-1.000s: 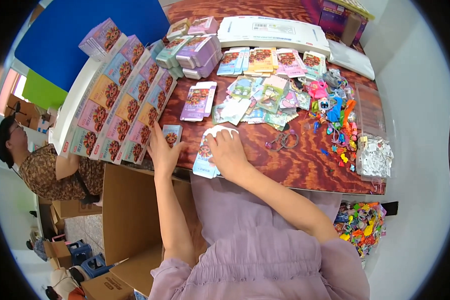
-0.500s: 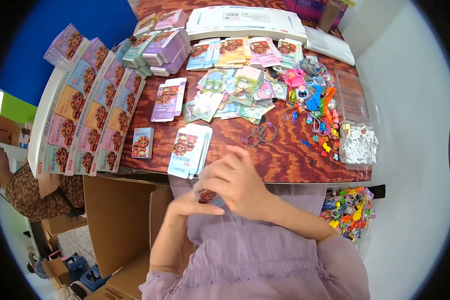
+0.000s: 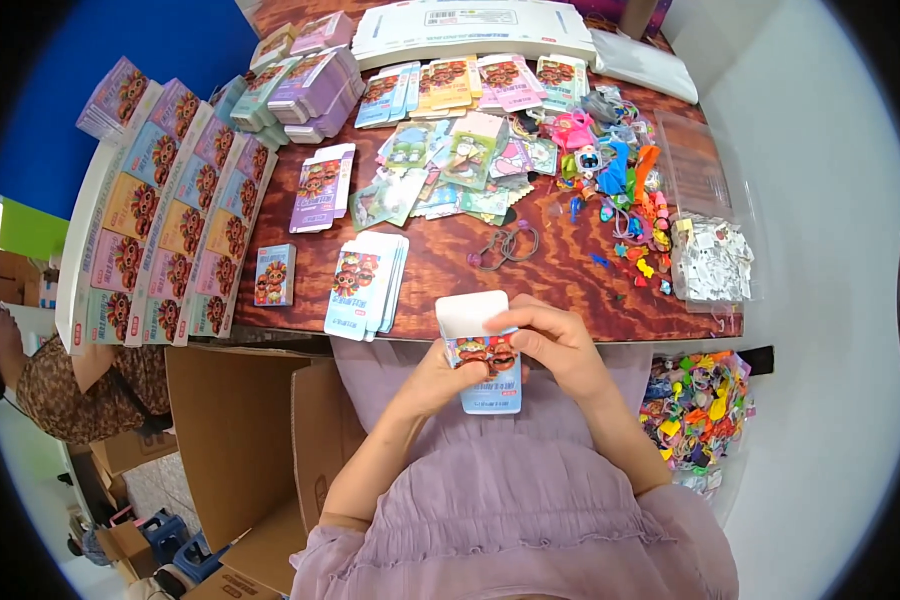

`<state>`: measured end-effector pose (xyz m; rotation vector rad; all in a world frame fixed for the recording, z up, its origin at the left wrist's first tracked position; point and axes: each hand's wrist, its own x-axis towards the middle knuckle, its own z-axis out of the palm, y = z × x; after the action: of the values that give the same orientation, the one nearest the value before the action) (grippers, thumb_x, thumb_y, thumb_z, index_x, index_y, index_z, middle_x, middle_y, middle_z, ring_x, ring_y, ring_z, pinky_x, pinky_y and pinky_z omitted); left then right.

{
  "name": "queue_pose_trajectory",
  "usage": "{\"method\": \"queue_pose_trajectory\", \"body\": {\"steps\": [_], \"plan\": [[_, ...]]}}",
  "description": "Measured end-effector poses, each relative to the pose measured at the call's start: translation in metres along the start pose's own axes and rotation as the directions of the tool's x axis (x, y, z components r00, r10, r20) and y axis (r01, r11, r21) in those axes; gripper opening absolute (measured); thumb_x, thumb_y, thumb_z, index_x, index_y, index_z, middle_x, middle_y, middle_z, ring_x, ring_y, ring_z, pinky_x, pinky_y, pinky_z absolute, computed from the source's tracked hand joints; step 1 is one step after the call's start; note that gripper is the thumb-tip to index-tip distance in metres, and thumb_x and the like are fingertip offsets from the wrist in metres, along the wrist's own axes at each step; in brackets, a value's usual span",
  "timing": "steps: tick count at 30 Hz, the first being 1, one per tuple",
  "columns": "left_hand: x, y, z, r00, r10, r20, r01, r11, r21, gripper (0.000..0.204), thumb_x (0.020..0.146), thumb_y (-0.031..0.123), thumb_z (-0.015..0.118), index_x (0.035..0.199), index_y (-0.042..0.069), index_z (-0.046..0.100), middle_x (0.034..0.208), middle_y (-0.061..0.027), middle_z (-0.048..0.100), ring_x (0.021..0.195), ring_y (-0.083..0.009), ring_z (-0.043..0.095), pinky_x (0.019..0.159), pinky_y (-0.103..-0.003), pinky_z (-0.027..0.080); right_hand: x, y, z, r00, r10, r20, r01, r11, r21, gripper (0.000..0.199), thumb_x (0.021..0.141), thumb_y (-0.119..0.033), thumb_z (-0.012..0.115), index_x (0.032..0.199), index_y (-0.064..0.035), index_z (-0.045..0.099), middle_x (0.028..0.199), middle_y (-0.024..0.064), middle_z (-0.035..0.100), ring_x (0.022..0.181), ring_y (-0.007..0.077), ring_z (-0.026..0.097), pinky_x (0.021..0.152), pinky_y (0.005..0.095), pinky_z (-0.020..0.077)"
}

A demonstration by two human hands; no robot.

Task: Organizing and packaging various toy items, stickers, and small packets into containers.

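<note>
Both the left hand (image 3: 432, 378) and right hand (image 3: 555, 343) close around a small light-blue carton (image 3: 482, 355), its white top flap open, held between them. Beyond the right hand, a clear tray (image 3: 712, 185) holds white paper bits; a bag of colourful charms (image 3: 698, 405) sits beside it.

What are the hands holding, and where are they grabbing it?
Both hands hold one small light-blue carton with its white top flap open. The left hand grips its left side; the right hand pinches its upper right edge.

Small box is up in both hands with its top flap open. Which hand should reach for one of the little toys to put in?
Right, probably. The toy pile lies on the table's right side, nearer the right hand, whose fingers only pinch the small box near the open flap. The left hand cradles it from below and could keep holding.
</note>
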<state>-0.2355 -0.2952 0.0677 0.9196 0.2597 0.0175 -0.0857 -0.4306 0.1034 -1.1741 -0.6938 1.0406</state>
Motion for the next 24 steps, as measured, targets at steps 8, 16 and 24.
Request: {"method": "queue_pose_trajectory", "body": {"steps": [8, 16, 24], "plan": [[-0.012, 0.011, 0.014, 0.819, 0.407, -0.404, -0.248, 0.887, 0.39, 0.033, 0.098, 0.004, 0.055, 0.13, -0.004, 0.055, 0.116, -0.0094, 0.065, 0.102, -0.0143, 0.063, 0.087, -0.028, 0.051, 0.003, 0.003, 0.005, 0.93, -0.304, -0.206, 0.193, 0.882, -0.43, 0.011, 0.092, -0.004, 0.063, 0.097, 0.0027, 0.07, 0.086, 0.0043, 0.061, 0.079, 0.0119, 0.059, 0.069, 0.0252, 0.0476], [-0.024, 0.024, 0.009, 0.897, 0.41, -0.162, -0.235, 0.755, 0.612, 0.048, 0.087, -0.006, 0.066, 0.134, -0.003, 0.053, 0.121, -0.0093, 0.058, 0.104, -0.0165, 0.064, 0.084, -0.027, 0.055, 0.0, 0.0, 0.004, 0.95, -0.291, -0.112, 0.218, 0.876, -0.43, 0.012, 0.091, -0.003, 0.063, 0.099, 0.0025, 0.069, 0.09, 0.0049, 0.062, 0.08, 0.0115, 0.059, 0.069, 0.024, 0.0466], [-0.026, 0.032, 0.008, 0.927, 0.346, -0.143, -0.184, 0.754, 0.63, 0.047, 0.085, -0.006, 0.069, 0.128, 0.0, 0.054, 0.115, -0.0103, 0.061, 0.101, -0.0179, 0.066, 0.083, -0.03, 0.056, -0.001, -0.011, 0.006, 0.98, -0.185, -0.07, 0.153, 0.933, -0.325, 0.019, 0.089, 0.001, 0.063, 0.108, 0.0003, 0.061, 0.107, 0.0085, 0.065, 0.098, 0.0122, 0.063, 0.081, 0.0253, 0.0511]]}}
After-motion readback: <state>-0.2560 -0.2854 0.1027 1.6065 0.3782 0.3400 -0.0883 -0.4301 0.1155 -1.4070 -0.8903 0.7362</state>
